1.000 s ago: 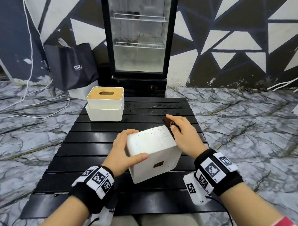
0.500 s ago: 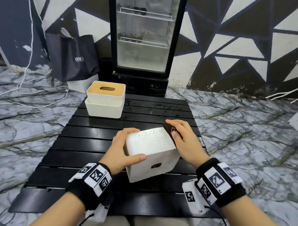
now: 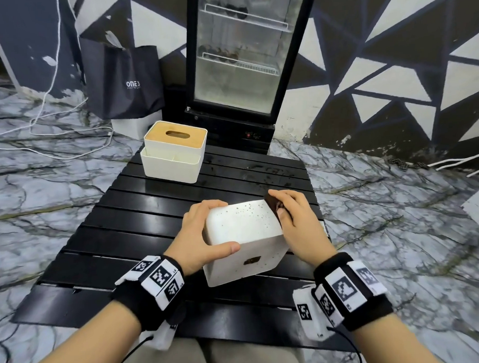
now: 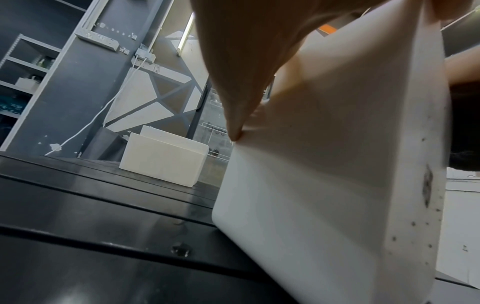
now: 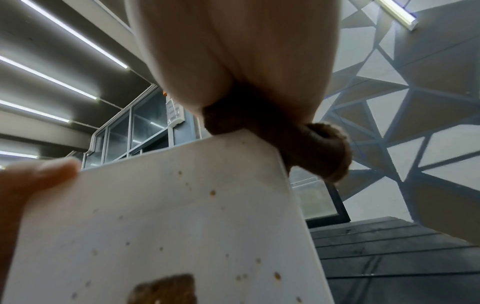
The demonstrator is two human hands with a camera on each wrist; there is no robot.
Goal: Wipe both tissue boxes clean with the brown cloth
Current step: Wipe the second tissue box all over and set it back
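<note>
On the near half of the black slatted table (image 3: 141, 213): one white tissue box (image 3: 243, 225), tipped onto an edge so that a speckled face turns upward and a face with a small dark opening faces the person. The tilt appears chosen to expose the soiled faces to the cloth; brown specks show across the upper face and the near one.

Left hand (image 3: 199, 238): wrapped round the box's left side, fingers over the far upper edge, thumb pressed on the near edge. Judged role: a brace, keeping the tilted box from sliding or falling back under wiping pressure.

Right hand (image 3: 298, 225): curled round the brown cloth (image 3: 273, 207), which is bunched small and pressed to the box's upper right edge. The wadding likely gives a firm pad for scrubbing along the corner.

At the table's far left: second tissue box (image 3: 174, 154), cream body with a wooden slotted lid, upright, well apart from both hands, untouched. Judged awaiting its turn.

Behind the table: glass-door fridge (image 3: 241, 57) and a black shopping bag (image 3: 124, 79) on the marble-patterned floor.

Progress, judged: first box partly wiped, specks remaining.
</note>
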